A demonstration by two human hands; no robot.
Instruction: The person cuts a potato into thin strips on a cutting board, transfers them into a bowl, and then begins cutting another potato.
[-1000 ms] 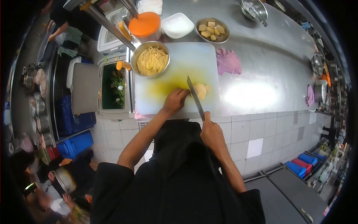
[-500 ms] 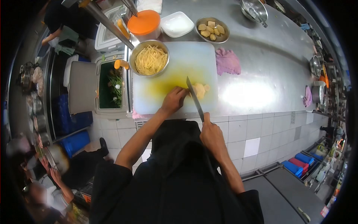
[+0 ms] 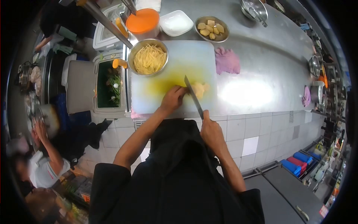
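Observation:
On the white cutting board [image 3: 149,102], stained yellow in the middle, lie pale yellow cut pieces [image 3: 201,89], just right of the knife. My right hand [image 3: 212,128] is closed round the handle of the knife [image 3: 193,94], whose blade points away from me across the board. Left of the blade, my left hand [image 3: 174,98] has its fingers curled down on the board; what they hold, if anything, is hidden beneath them. A metal bowl of thin yellow strips [image 3: 150,59] stands on the board's far left corner. Beyond the board is a metal bowl with several peeled pieces [image 3: 211,30].
A white dish [image 3: 176,23] and an orange-lidded tub [image 3: 143,21] stand behind the board. Right of it lies a pink cloth [image 3: 227,60]. An open green-lined bin [image 3: 108,84] is at the left. A co-worker [image 3: 46,164] works at the lower left.
The co-worker at the lower left has moved, with arms now reaching farther up. My hands and the knife have barely shifted. The whole view has slid slightly.

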